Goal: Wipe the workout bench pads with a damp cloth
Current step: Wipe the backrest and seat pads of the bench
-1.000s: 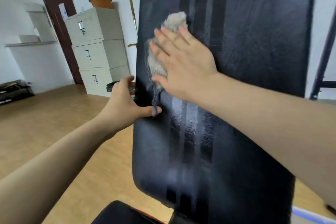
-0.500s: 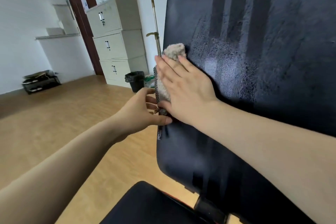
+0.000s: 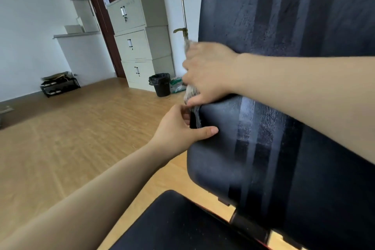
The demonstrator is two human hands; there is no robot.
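At back pad [image 3: 284, 128] edge: right hand [image 3: 209, 73] presses cloth [image 3: 190, 92]; left hand [image 3: 178, 130] grips.

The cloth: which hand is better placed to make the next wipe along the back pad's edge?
The right hand. It already presses the cloth against the left edge of the back pad. The left hand only grips that edge lower down, likely steadying it.

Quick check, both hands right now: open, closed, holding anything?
Left hand: grips the edge of the back pad.
Right hand: closed on the cloth, at the pad's edge.
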